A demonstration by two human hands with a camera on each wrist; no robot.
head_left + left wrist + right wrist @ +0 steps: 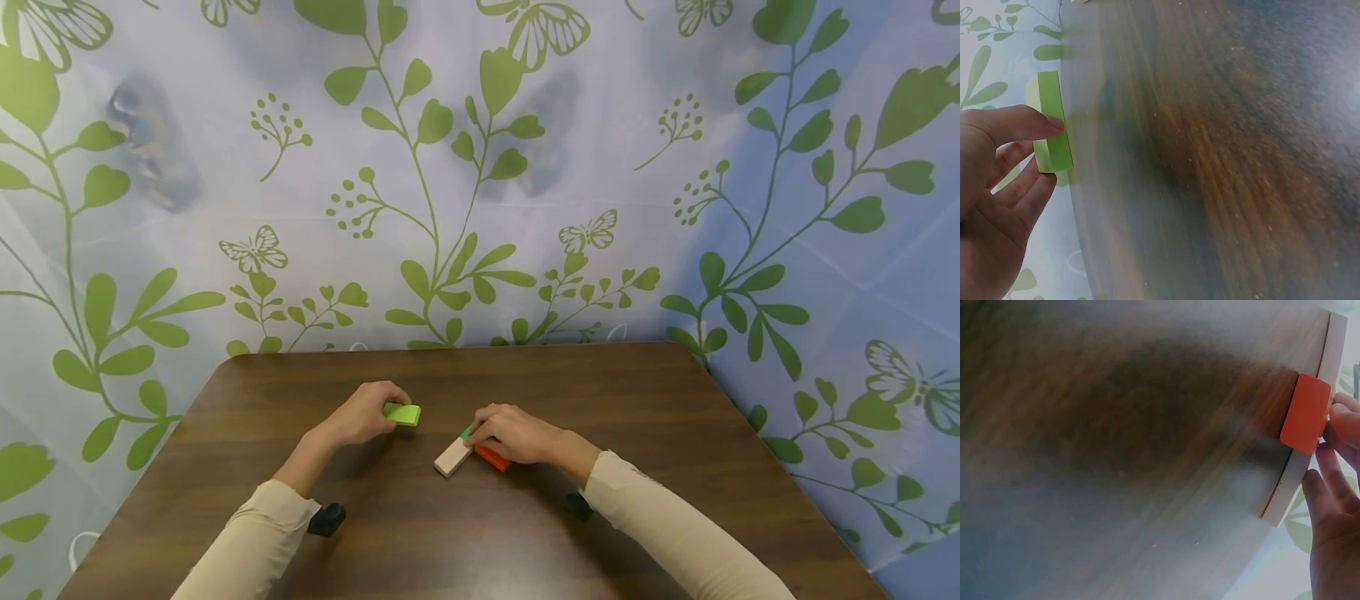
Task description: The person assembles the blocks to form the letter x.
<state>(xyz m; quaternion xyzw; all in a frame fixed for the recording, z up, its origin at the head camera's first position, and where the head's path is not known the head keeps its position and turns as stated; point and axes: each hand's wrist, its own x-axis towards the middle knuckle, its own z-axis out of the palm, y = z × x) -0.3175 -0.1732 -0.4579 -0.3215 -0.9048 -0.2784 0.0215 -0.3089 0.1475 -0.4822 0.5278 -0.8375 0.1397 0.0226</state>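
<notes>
My left hand (365, 414) pinches a light green block (402, 413) between thumb and fingers, raised over the tabletop. In the left wrist view the same block (1054, 125) stands upright between the thumb and the fingertips. My right hand (513, 433) has its fingers curled at a darker green block (466, 433), mostly hidden by them. Just below those fingertips lies a pale wooden block (453, 458). An orange block (492, 457) sits against it, partly under the hand; in the right wrist view its end (1305, 414) crosses the pale block (1285, 494).
The brown wooden table (585, 383) has a straight far edge with rounded corners. A curtain (600, 167) with green leaves and butterflies hangs behind and beside it. Dark wrist-worn devices (327, 519) show under both forearms.
</notes>
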